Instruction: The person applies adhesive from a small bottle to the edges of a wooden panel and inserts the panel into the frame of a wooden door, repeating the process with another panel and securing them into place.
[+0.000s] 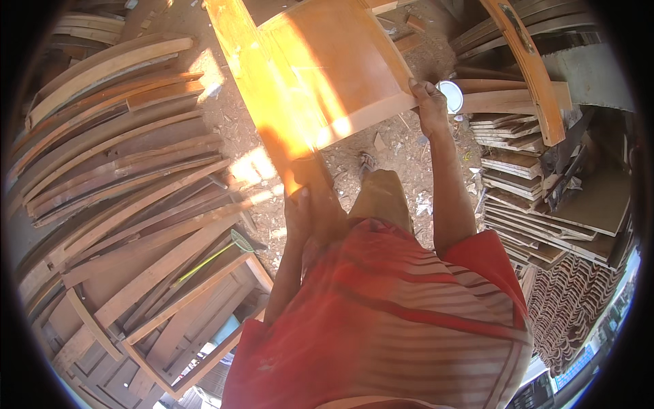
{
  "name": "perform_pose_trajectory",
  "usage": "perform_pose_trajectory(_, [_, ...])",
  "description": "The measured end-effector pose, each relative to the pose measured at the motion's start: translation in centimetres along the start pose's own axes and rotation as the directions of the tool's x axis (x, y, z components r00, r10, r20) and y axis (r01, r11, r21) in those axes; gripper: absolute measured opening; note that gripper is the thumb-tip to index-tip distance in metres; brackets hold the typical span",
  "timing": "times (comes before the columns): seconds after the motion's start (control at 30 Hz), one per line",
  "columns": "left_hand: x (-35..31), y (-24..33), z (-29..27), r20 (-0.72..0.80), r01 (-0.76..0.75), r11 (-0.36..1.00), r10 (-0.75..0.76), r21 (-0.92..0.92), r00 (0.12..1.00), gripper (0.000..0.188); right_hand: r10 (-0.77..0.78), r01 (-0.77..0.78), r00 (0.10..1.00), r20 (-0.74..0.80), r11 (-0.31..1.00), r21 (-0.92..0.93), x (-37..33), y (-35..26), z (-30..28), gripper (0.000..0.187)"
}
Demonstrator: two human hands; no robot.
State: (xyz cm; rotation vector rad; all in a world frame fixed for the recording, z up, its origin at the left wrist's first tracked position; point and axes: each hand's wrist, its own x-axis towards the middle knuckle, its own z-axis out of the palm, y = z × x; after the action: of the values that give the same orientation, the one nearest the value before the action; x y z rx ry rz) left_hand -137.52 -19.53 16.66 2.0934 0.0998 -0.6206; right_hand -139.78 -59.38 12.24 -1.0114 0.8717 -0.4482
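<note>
Head view shows a person in a red striped shirt [388, 320] who looks down at a flat wooden panel [327, 75] held up in front of the body, above the ground. The panel is tilted, and strong sunlight falls on its left part. The right hand [430, 102] is closed around the lower right corner of the panel, with the fingers wrapped over the edge. The left hand [310, 204] is at the lower edge of the panel, near its bottom corner, and it touches the wood there; the picture is blurred at this place, so I cannot tell how far this hand is closed or if it really grips. Just beside the right hand there is a small round white lid [450, 96]. The ground [402, 146] under the panel is covered with sawdust and small chips. On the person's left lies a big heap of curved wooden strips [116, 143], and lower there are wooden frames [170, 320]. On the right stands a stack of flat boards [538, 204], and a long curved wooden piece [531, 68] leans above it.
</note>
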Motion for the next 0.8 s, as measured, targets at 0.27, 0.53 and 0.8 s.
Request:
perform_pose_trajectory(0.27, [-0.9,0.7,0.6,0.034,-0.096,0.991,0.099,-0.096,0.995,0.061,0.020,-0.018,1.000,0.010,0.986,-0.169,0.4,0.5,-0.6,0.027])
perform_pose_trajectory(0.53, [-0.1,-1.1,1.2,-0.022,-0.143,0.987,0.142,-0.077,0.990,0.060,0.033,-0.043,0.999,-0.037,0.948,-0.315,0.2,-0.2,-0.3,0.035])
perform_pose_trajectory(0.8, [-1.0,0.6,1.2,-0.051,-0.062,0.979,0.053,-0.197,0.997,0.054,0.101,-0.103,0.995,-0.024,0.914,-0.392,0.4,-1.6,0.1,0.039])
